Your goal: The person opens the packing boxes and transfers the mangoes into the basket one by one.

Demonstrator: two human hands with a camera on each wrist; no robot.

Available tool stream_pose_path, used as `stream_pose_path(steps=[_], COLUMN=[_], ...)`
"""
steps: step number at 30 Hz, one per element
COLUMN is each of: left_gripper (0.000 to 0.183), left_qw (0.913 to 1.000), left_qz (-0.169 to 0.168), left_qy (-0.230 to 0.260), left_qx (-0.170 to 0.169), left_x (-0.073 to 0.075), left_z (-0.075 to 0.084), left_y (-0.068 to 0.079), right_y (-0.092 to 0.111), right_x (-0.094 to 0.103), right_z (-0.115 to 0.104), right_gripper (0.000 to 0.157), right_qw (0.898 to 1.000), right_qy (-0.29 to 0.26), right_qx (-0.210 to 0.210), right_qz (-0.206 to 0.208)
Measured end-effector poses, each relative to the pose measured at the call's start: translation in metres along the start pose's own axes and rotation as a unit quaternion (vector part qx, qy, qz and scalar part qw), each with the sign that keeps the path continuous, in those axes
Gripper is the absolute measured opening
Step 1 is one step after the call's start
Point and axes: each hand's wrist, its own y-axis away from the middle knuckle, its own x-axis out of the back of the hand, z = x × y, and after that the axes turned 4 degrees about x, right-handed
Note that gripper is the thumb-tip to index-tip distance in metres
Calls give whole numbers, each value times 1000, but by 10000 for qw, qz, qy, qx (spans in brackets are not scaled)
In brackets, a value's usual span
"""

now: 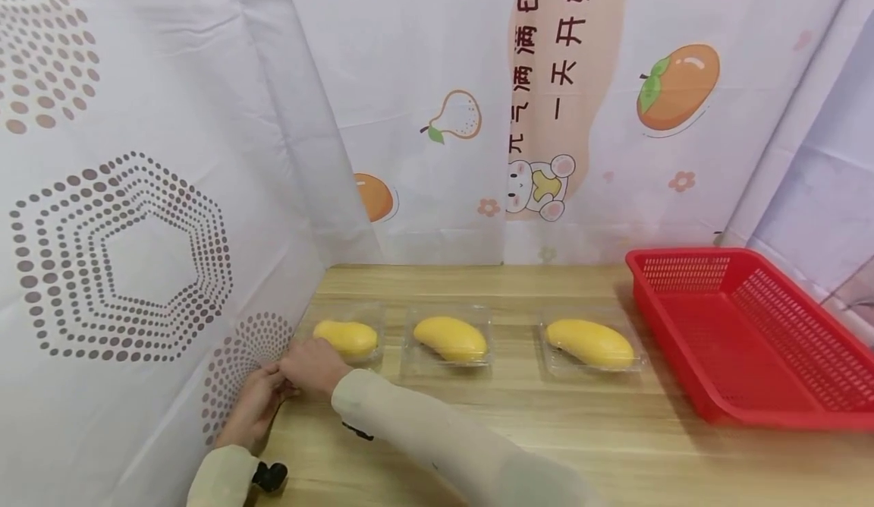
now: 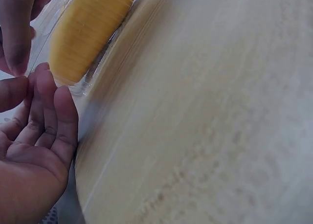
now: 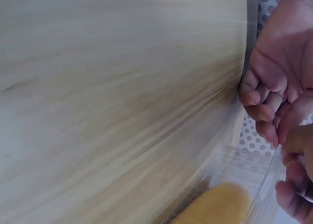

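Both hands meet at the table's left edge, beside a clear plastic box (image 1: 372, 311) that holds a yellow mango (image 1: 347, 338). In the left wrist view, thumb and fingertips of my left hand (image 2: 36, 150) come together at the near corner of the box's thin plastic edge. My right hand (image 1: 315, 366) reaches across to the same corner, its fingers curled and pinching that edge in the right wrist view. The exact pinch point is partly covered by the fingertips. The left hand lies palm up, partly beyond the table edge.
Two more clear boxes stand in a row to the right, with a middle mango (image 1: 451, 338) and a right mango (image 1: 590, 343). A red plastic basket (image 1: 690, 370) sits at the table's right end. Printed curtains (image 1: 423, 36) close off the back and left of the wooden table (image 1: 532, 416).
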Motion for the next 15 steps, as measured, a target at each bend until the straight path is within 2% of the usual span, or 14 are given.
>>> stream_pose_path(steps=[4,8,15], left_gripper=[28,32,32], left_qw=[9999,9997,9992], left_qz=[-31,-75,264], left_qy=[34,18,78], left_qx=[-121,-235,-287], left_x=[-2,-5,-8], left_z=[-4,-6,-2], left_y=[2,3,-1], right_y=[0,3,-1], right_x=[-4,-10,-10], right_z=[0,-1,-3], right_gripper=[7,10,12], right_qw=[9996,9996,9998], right_qy=[-279,-239,-72], right_qx=[-28,-30,20], right_qz=[88,112,194])
